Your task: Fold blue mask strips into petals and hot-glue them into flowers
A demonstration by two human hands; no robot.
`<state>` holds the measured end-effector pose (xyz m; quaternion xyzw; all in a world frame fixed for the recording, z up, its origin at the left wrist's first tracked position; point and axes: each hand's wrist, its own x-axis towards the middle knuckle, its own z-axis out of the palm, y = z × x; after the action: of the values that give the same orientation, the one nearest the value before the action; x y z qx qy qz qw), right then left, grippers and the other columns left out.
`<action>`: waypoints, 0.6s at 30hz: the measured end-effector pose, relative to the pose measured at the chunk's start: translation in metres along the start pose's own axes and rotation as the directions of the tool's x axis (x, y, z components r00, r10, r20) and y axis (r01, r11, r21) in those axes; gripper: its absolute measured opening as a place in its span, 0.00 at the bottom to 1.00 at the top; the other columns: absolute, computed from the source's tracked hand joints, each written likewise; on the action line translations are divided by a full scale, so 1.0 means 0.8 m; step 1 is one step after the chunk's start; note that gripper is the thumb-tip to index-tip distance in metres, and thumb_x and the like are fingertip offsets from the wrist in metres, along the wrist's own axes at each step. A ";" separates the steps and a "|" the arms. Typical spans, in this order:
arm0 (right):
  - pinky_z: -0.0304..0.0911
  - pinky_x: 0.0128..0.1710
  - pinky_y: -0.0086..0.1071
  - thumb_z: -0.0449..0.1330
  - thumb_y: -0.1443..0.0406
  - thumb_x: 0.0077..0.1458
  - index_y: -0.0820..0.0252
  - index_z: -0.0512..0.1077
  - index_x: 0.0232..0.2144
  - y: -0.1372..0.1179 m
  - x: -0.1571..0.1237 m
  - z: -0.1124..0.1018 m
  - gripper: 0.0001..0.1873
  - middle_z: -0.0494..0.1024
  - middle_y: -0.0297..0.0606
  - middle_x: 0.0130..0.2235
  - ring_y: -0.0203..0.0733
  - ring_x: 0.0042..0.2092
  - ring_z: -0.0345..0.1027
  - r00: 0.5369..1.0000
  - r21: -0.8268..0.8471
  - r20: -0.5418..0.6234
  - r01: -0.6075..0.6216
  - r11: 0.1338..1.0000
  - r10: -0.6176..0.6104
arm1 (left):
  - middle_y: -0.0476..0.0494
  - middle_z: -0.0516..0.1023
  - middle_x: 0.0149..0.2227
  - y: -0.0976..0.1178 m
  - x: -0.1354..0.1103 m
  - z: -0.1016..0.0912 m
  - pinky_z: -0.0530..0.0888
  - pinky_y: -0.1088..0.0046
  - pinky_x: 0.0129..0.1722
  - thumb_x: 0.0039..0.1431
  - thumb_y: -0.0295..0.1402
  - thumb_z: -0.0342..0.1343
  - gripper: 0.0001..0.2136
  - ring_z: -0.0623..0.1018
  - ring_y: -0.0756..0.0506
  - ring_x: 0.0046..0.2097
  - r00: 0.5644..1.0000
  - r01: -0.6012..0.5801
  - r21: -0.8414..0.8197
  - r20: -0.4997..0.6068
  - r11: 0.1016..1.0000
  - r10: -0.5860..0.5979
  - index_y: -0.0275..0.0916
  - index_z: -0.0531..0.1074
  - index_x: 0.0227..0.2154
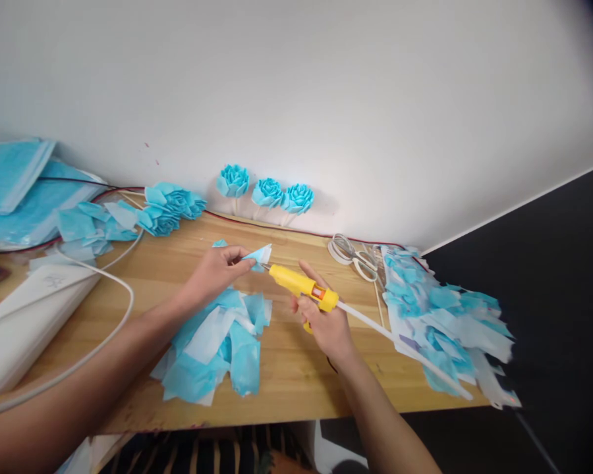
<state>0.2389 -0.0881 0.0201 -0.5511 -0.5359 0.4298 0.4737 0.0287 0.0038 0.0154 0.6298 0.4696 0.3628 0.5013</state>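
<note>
My left hand (223, 266) pinches a small folded piece of blue and white fabric (261, 255) above the table. A yellow glue gun (296, 282) is gripped in my right hand (329, 322), its nozzle at the lower edge of that piece; whether they touch is hard to tell. From the gun's back a long white glue stick (375, 324) slants down to the right. Below my left hand lies a loose pile of blue and white fabric pieces (217, 349). Three blue fabric flowers (267, 192) on pale stems lean at the wall, beyond both hands.
Scissors (363, 263) lie by a roll of white tape (338, 250) near the wall. More fabric scraps (439, 316) spread over the right end. On the left are finished flowers (170, 207), blue packs (29, 191), a white device (34, 322) and a looping white cable (123, 316).
</note>
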 end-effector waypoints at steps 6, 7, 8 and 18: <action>0.58 0.22 0.24 0.62 0.60 0.52 0.53 0.60 0.65 0.000 0.003 0.004 0.38 0.71 0.29 0.28 0.32 0.26 0.61 0.999 -0.023 -0.037 0.009 1.000 -0.009 | 0.55 0.62 0.21 -0.004 0.003 0.000 0.55 0.76 0.22 0.52 0.45 0.57 0.14 0.59 0.52 0.23 1.000 -0.012 0.012 0.002 1.000 0.012 0.37 0.72 0.25; 0.58 0.22 0.24 0.61 0.60 0.52 0.52 0.60 0.65 0.001 0.004 0.004 0.38 0.71 0.29 0.28 0.32 0.27 0.61 0.999 -0.027 -0.038 0.007 1.000 -0.008 | 0.54 0.62 0.21 -0.005 0.003 0.001 0.56 0.76 0.22 0.52 0.45 0.56 0.14 0.60 0.52 0.24 1.000 -0.016 0.013 0.004 1.000 0.016 0.37 0.72 0.25; 0.58 0.22 0.24 0.61 0.60 0.53 0.52 0.60 0.65 0.001 0.004 0.004 0.37 0.70 0.29 0.28 0.32 0.27 0.61 0.999 -0.032 -0.037 0.004 0.999 -0.005 | 0.54 0.63 0.21 -0.006 0.004 0.001 0.56 0.76 0.23 0.52 0.45 0.56 0.14 0.61 0.52 0.24 1.000 -0.019 0.013 0.008 1.000 0.019 0.37 0.72 0.25; 0.59 0.23 0.25 0.62 0.60 0.51 0.51 0.63 0.64 0.006 0.005 0.003 0.37 0.71 0.30 0.30 0.32 0.27 0.62 0.998 -0.010 -0.043 -0.043 0.999 0.042 | 0.54 0.64 0.21 -0.006 0.004 0.001 0.56 0.76 0.22 0.52 0.44 0.57 0.13 0.61 0.52 0.23 1.000 -0.022 -0.005 0.017 1.000 0.022 0.37 0.73 0.25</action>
<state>0.2375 -0.0835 0.0149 -0.5739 -0.5161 0.4252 0.4728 0.0291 0.0068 0.0102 0.6369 0.4573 0.3640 0.5027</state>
